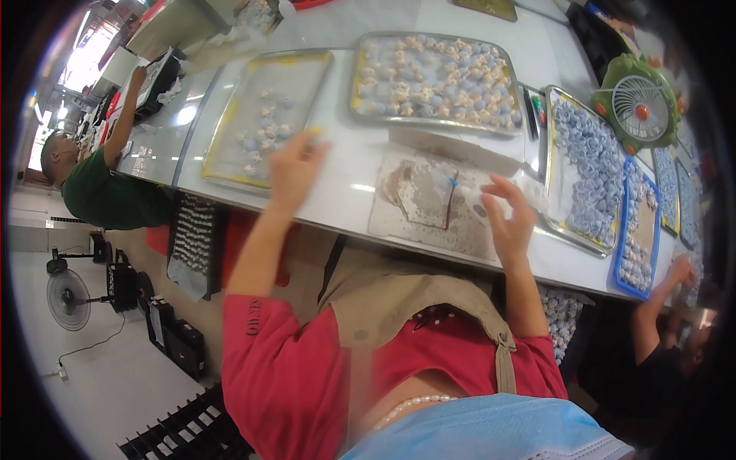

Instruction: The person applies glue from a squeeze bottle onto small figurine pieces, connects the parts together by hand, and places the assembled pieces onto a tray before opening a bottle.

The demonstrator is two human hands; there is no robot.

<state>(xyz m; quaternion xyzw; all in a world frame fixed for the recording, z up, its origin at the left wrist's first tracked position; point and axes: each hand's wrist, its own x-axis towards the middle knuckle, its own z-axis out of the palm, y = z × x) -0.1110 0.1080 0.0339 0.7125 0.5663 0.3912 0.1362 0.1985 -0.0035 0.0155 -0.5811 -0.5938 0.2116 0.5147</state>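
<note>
Two hands are over the white bench [337,192] in my head view. The left hand [295,165] reaches toward 11 o'clock, and its grip hangs at the near edge of a shallow metal tray [230,123] that holds only a few small blue and cream pieces [264,134]. The hand is blurred, so I cannot tell if the fingers are together or apart, or if they pinch one piece.

The right hand [506,218] is at about 2 o'clock from the picture centre, with fingers spread apart and curved. It holds nothing that I can see. It is just beside a worn work board [429,218], which lies on the bench between the two hands. On this board there is a flat pale pentagon-shaped piece [422,195] and a thin stick with a blue tip [452,195].

Behind the board, at 12 o'clock, a second metal tray [437,77] is nearly full of the blue and cream pieces. At 3 o'clock a third tray [586,176] carries many blue pieces, and next to it is a blue-rimmed tray [636,230]. A small green fan [640,103] stands at 2 o'clock.

At 9 o'clock a person in a green shirt [100,192] sits at the same bench. At 4 o'clock another person's hand [681,270] touches the bench edge. A floor fan [67,299] stands at 8 o'clock.
</note>
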